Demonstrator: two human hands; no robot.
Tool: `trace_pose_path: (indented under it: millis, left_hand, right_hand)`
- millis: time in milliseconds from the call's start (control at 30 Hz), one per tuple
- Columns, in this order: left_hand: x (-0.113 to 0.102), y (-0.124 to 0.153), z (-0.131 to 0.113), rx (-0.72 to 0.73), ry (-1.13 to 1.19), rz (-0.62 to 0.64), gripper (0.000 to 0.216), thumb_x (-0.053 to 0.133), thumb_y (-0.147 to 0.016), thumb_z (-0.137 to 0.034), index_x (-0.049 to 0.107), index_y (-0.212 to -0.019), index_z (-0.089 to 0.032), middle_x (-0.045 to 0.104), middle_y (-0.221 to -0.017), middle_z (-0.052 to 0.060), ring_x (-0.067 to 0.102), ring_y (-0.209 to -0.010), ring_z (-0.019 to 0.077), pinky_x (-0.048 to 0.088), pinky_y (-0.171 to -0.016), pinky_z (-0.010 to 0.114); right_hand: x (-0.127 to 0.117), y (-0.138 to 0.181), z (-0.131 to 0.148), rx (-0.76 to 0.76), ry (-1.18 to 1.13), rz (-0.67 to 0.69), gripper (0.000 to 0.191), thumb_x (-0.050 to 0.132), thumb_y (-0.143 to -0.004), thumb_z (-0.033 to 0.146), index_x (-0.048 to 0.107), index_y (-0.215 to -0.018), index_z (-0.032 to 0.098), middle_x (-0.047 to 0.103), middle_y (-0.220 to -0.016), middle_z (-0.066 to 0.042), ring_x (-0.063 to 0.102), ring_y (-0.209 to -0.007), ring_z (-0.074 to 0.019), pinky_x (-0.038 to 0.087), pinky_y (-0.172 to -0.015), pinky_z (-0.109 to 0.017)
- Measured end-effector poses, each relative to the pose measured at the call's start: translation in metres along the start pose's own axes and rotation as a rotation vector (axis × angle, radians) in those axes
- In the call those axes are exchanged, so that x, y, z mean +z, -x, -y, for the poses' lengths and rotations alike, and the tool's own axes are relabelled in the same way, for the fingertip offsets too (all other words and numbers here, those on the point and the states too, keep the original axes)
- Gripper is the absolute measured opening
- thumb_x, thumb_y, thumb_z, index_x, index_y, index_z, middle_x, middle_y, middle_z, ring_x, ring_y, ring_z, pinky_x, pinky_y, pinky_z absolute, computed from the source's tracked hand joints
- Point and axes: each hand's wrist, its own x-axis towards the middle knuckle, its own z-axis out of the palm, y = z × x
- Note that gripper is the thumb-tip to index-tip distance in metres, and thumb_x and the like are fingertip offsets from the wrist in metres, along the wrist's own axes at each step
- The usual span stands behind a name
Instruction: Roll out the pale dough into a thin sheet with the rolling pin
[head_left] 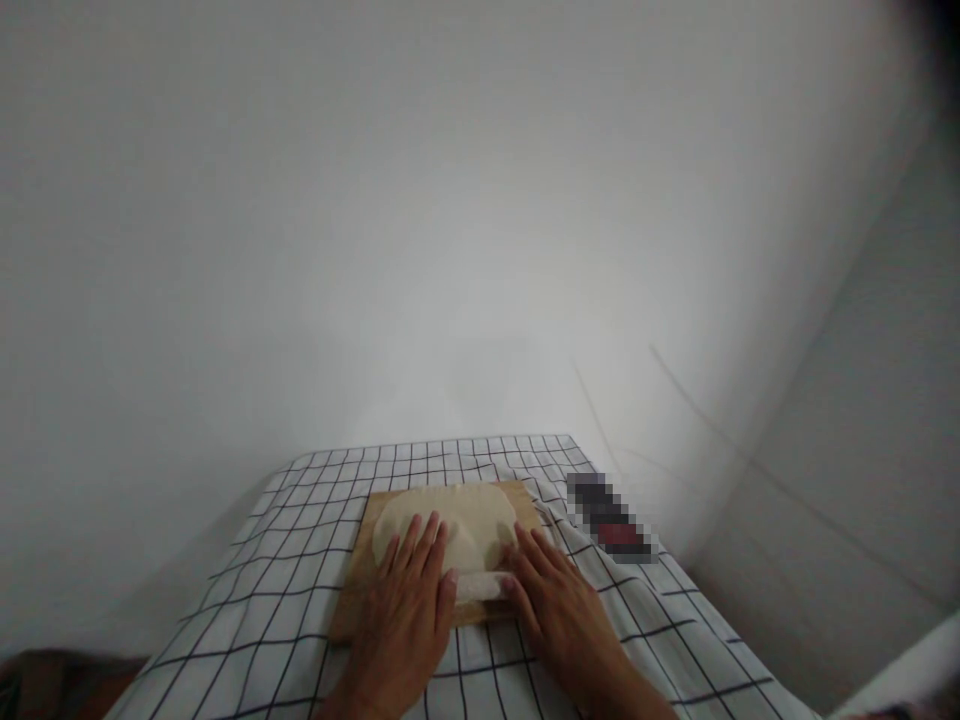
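Observation:
A broad sheet of pale dough lies flat on a wooden board. Along its near edge runs a whitish cylinder; I cannot tell if it is a rolling pin or a rolled edge of the dough. My left hand rests palm down over the cylinder's left end, fingers stretched forward onto the dough. Over the right end lies my right hand, also palm down with its fingers extended past the dough's right side. Both thumbs point inward, and the hands hide the cylinder's ends.
A white cloth with dark grid lines covers the table. To the right of the board is a dark, pixelated object with a red patch. A pale wall rises behind the table. Something brownish shows at the lower left.

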Motion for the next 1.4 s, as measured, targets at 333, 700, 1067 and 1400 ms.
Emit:
trace_pose_path:
  millis: [333, 700, 1067, 1400]
  left_hand:
    - [0.004, 0.01, 0.003, 0.038, -0.058, -0.057, 0.051, 0.041, -0.105, -0.039, 0.048, -0.149, -0.015, 0.056, -0.15, 0.01, 0.051, -0.14, 0.0269, 0.047, -0.112, 0.049]
    - [0.023, -0.029, 0.034, -0.023, -0.188, 0.085, 0.033, 0.044, -0.102, -0.022, 0.068, -0.124, -0.026, 0.065, -0.139, 0.01, 0.058, -0.132, 0.035, 0.042, -0.11, 0.067]
    - [0.037, -0.073, 0.069, -0.235, -0.266, 0.369, 0.04, 0.038, -0.104, -0.023, 0.064, -0.134, -0.019, 0.059, -0.145, 0.019, 0.053, -0.135, 0.0411, 0.046, -0.102, 0.068]
    - [0.038, -0.077, 0.064, -0.354, -0.123, 0.373, 0.047, 0.033, -0.105, -0.035, 0.061, -0.139, -0.016, 0.059, -0.147, 0.016, 0.049, -0.14, 0.037, 0.04, -0.11, 0.064]
  right_hand:
    - [-0.004, -0.007, -0.001, -0.025, -0.058, -0.004, 0.05, 0.039, -0.105, 0.048, 0.057, -0.144, 0.023, 0.045, -0.159, -0.009, 0.04, -0.147, -0.0284, 0.037, -0.12, -0.049]
    - [-0.011, -0.121, -0.017, -0.025, -0.115, 0.055, 0.05, 0.028, -0.107, 0.048, 0.07, -0.12, 0.022, 0.055, -0.15, -0.011, 0.057, -0.132, -0.0245, 0.048, -0.106, -0.039]
    - [0.019, -0.189, -0.023, -0.152, -0.024, 0.195, 0.039, 0.039, -0.105, 0.04, 0.067, -0.122, 0.019, 0.066, -0.13, -0.013, 0.056, -0.126, -0.0235, 0.044, -0.105, -0.039]
    - [0.036, -0.177, -0.031, 0.006, 0.005, 0.226, 0.049, 0.036, -0.104, 0.044, 0.057, -0.141, 0.02, 0.046, -0.155, -0.019, 0.04, -0.144, -0.0369, 0.036, -0.11, -0.064]
